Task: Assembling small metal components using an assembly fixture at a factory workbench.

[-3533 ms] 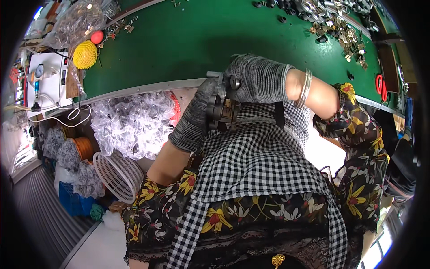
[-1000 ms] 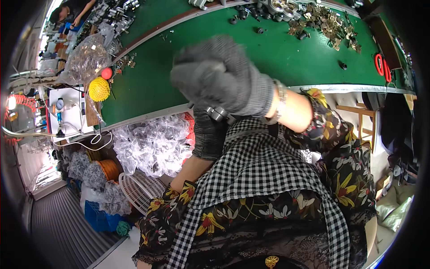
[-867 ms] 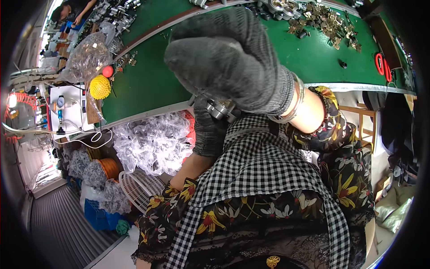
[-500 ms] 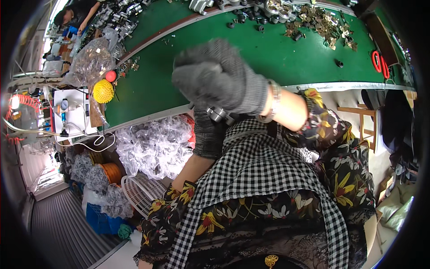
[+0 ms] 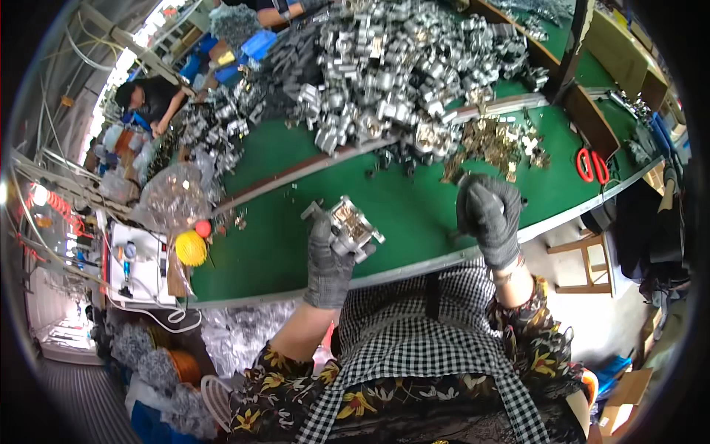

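Note:
In a dark grey glove, my left hand (image 5: 325, 266) grips a silver metal casting (image 5: 353, 228) above the near part of the green bench. The casting is tilted, with lugs sticking out at its corners and brass-coloured parts inside it. My right hand (image 5: 488, 214), gloved the same way, is curled closed near the bench's front edge, apart from the casting. What its fingers hold, if anything, is hidden. Just beyond it lies a pile of small brass-coloured clips (image 5: 494, 144). Small black rings (image 5: 399, 161) are scattered left of those clips.
A big heap of silver castings (image 5: 399, 66) covers the far side, behind a raised rail (image 5: 303, 166). Red-handled scissors (image 5: 592, 166) lie at the right. On the left are a yellow ball (image 5: 191, 249) and a clear plastic bag (image 5: 175, 194). Another person (image 5: 155, 103) works at far left.
My hands have moved apart, the right one going right toward the clips. The casting, earlier mostly hidden at my waist, is now above the bench in my left hand. The view has shifted toward the far heap.

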`<state>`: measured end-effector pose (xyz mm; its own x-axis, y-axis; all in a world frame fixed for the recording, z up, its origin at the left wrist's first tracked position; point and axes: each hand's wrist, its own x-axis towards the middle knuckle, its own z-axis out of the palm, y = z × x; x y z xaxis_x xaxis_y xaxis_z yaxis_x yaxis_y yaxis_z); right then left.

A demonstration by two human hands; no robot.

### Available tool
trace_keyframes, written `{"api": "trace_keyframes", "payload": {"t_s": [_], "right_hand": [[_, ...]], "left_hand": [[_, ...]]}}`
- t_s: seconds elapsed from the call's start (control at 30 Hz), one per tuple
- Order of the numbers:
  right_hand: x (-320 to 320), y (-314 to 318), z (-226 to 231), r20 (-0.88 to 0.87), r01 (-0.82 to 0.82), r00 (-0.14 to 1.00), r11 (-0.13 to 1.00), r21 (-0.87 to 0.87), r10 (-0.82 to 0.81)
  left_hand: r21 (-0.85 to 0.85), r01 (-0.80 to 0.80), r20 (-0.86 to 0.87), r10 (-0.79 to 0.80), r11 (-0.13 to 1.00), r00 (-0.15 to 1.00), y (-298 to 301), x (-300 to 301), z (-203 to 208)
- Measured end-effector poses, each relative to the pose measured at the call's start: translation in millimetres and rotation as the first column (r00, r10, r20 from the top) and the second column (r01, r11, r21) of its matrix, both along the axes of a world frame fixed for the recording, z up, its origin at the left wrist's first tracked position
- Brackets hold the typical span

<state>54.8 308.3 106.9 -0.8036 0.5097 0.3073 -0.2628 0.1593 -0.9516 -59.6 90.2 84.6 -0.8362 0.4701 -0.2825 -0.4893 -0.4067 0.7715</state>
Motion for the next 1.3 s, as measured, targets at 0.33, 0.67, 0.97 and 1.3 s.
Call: {"api": "trace_keyframes", "payload": {"t_s": [0.33, 0.67, 0.97, 1.3], "right_hand": [[8.4, 0.0, -9.3, -0.112, 0.069, 0.99, 0.986, -0.152, -0.087], [19.0, 9.7, -11.5, -0.095, 0.125, 0.986, 0.984, -0.129, -0.137], [31.1, 15.9, -4.3, -0.152, 0.041, 0.986, 0.988, -0.15, -0.064], [34.2, 50.5, -40.8, -0.252, -0.01, 0.918, 0.617, -0.787, -0.307]], "left_hand": [[0.011, -0.015, -0.267, 0.018, 1.0, 0.964, 124.7, -205.2, 47.9], [-0.846, -0.421, -0.533, -0.54, 0.327, 0.652, 195.5, -295.8, 20.4], [-0.391, -0.903, -0.862, -0.416, 0.179, 0.29, 173.8, -222.9, 40.6], [-0.525, -0.612, -0.502, -0.796, 0.592, -0.339, 391.7, -103.3, 44.1]]}}
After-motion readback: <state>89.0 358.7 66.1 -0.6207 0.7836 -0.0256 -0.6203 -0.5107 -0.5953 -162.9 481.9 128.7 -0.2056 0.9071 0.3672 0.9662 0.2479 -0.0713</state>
